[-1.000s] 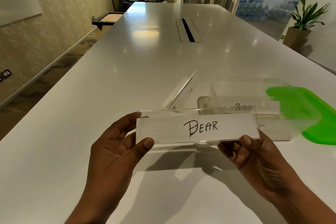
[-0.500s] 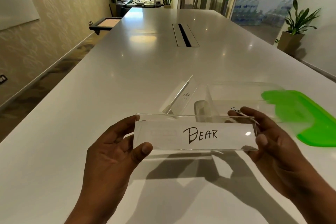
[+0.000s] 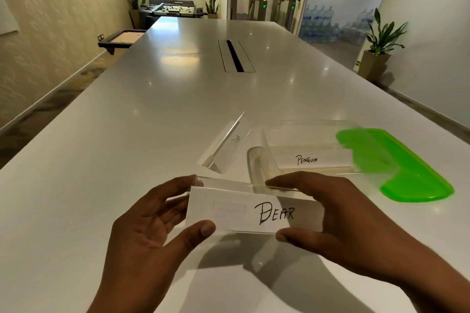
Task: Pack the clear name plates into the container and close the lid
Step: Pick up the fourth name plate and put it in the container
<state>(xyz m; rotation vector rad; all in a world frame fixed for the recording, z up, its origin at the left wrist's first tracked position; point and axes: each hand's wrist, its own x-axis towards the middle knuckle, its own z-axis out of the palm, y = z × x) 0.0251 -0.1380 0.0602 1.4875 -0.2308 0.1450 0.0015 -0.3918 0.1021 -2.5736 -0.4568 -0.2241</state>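
I hold a clear name plate marked "BEAR" (image 3: 239, 211) above the table's near part. My left hand (image 3: 152, 226) pinches its left end and my right hand (image 3: 338, 218) grips its right end from above and below. Just beyond stands the clear container (image 3: 262, 160), open, with a plate marked "PENGUIN" (image 3: 312, 160) lying inside. A third clear plate marked "DOG" (image 3: 229, 145) stands on the table to the left of the container. The green lid (image 3: 412, 173) lies flat to the container's right, partly seen through its wall.
The long white table (image 3: 127, 160) stretches far ahead, with a cable slot (image 3: 235, 56) at its middle. A potted plant (image 3: 379, 48) stands on the floor at the right and a dark tray (image 3: 122, 38) sits off the table's left edge.
My right hand has slid from the plate's right edge to wrap over its top and bottom. The plate has tipped back and sunk lower in view; the "PENGUIN" plate now shows.
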